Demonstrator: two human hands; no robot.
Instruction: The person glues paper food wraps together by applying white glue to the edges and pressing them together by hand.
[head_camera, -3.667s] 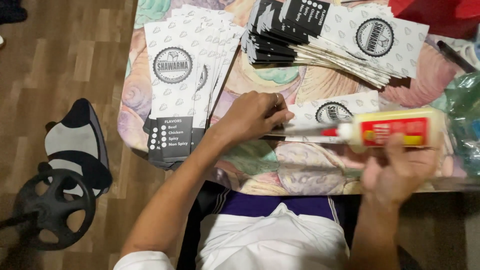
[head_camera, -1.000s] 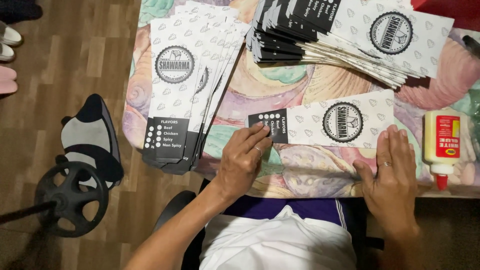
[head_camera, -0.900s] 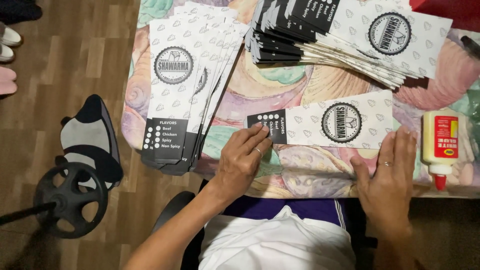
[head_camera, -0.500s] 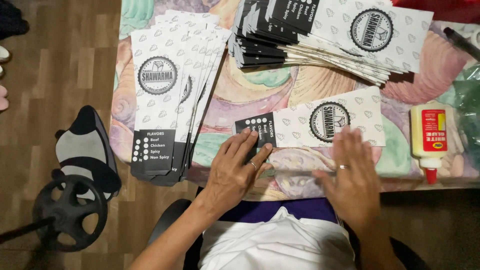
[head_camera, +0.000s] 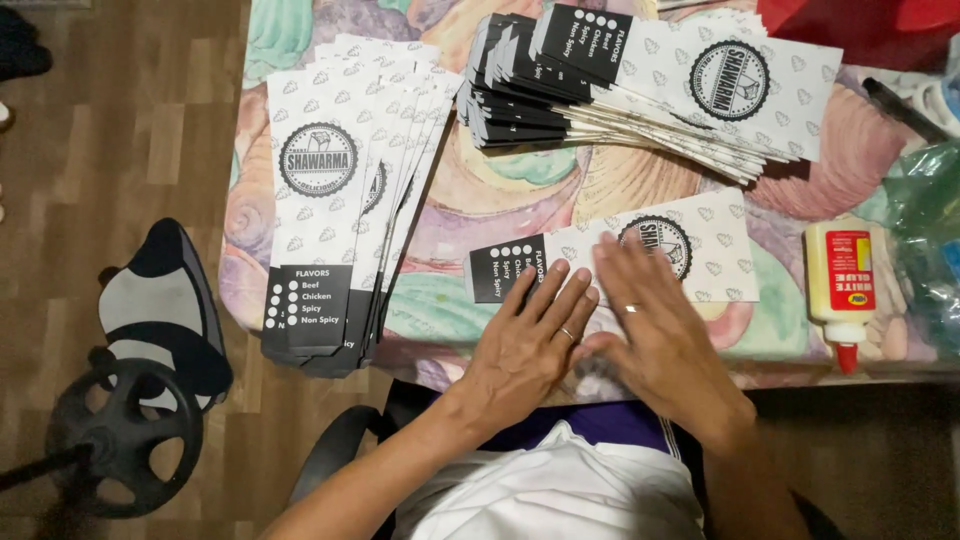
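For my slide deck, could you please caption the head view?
Both hands, left and right, press flat on a paper sleeve between two stacks, glue bottle beside.

Head view, steeply down, fairly near

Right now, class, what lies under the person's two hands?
A single flat printed paper sleeve lies under the left hand and right hand, on the patterned tablecloth. Its near edge is covered.
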